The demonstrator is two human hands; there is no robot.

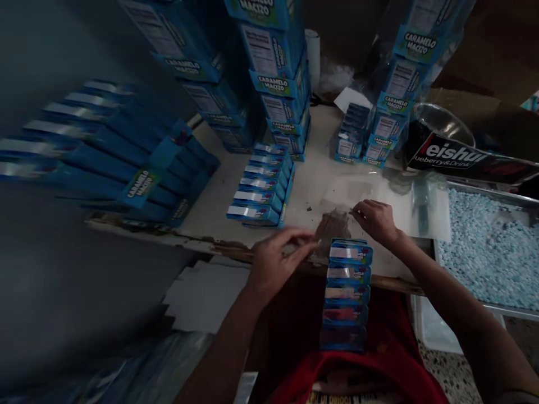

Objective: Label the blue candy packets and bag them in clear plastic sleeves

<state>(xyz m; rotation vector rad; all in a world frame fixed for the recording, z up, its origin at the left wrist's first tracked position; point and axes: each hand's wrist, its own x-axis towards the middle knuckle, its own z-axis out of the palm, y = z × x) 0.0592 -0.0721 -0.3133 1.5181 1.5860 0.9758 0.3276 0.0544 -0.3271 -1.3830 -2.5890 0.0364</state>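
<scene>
My left hand (275, 261) is over the table's front edge, its thumb and fingertips brought together in a slightly blurred pinch. Fingers closed at the tips, my right hand (374, 220) is low over the tabletop. What either pinch holds is too small or unclear to name. Between the hands lies a brownish patch (332, 225); I cannot tell whether it is bare table or clear film. Just below it, a row of blue candy packs (347, 275) stretches from the table edge toward my lap. Another blue pack row (261, 185) sits beyond my left hand.
Tall stacks of blue "Caramelo Macizo" boxes (275, 84) stand at the back, with more packs (138, 151) at left. A smaller pack group (351, 132) is near the back right. At right are a metal tray (435, 264) of pale blue pieces, a black box (467, 154) and a metal bowl (446, 120).
</scene>
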